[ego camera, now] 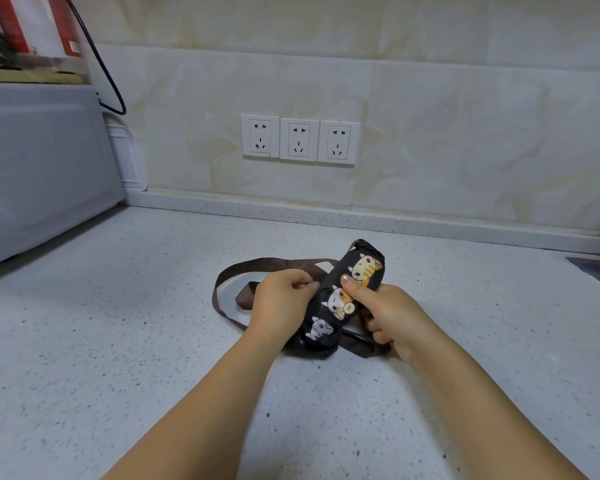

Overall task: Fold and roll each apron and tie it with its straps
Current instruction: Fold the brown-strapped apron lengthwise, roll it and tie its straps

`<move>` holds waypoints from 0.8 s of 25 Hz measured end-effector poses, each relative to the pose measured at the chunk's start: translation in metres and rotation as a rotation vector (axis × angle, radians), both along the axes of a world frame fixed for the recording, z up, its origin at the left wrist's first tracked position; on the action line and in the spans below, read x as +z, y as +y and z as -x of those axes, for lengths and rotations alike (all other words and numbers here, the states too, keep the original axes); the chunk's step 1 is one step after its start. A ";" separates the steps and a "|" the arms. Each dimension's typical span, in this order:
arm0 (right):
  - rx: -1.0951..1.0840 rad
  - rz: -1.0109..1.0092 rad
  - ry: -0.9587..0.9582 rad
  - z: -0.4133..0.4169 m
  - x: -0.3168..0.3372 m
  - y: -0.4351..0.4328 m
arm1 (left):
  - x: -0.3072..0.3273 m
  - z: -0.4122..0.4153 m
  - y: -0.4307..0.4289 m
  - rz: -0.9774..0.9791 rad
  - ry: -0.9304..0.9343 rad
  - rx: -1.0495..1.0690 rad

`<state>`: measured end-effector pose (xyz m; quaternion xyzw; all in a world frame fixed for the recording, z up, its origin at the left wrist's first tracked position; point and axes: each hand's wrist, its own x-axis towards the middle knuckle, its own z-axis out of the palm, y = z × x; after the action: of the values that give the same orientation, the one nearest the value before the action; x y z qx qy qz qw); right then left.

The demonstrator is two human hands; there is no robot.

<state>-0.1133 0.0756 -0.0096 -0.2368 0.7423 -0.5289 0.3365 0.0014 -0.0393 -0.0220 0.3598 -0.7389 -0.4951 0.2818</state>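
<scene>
Slack from the brown strap (222, 282) lies in a loose loop on the countertop (118, 341), out beyond the left hand's knuckles, probably left free so it can be wound round the bundle. The left hand (279, 299) has its fingers curled in against the side of the roll and seems to pinch the strap where it meets the cloth, though the exact pinch is hidden. Between the two hands sits the rolled apron (357, 268), black with cartoon cats, lifted at its far end and angled away. The right hand (392, 317) clamps it, thumb (352, 289) pressed on top and fingers curled beneath, likely to stop the roll springing open. Another strap length trails under that hand's heel. Rolling looks finished, and tying is the step in hand.
</scene>
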 end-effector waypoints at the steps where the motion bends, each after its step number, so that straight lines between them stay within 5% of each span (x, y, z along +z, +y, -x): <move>1: -0.006 -0.036 0.019 0.000 0.000 -0.001 | 0.000 0.001 0.002 0.087 -0.005 0.041; 6: -0.033 -0.160 0.089 -0.001 0.008 0.005 | 0.004 -0.001 0.007 0.256 0.091 0.081; 10: -0.049 -0.261 0.324 -0.004 0.012 0.008 | 0.002 0.000 0.007 0.348 0.111 0.005; 20: -0.080 -0.421 0.824 -0.008 0.017 0.005 | 0.006 -0.005 0.000 -0.172 0.311 -0.201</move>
<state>-0.1048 0.0804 0.0072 -0.3251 0.9138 -0.2410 0.0334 0.0065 -0.0389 -0.0159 0.2264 -0.6736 -0.6317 0.3098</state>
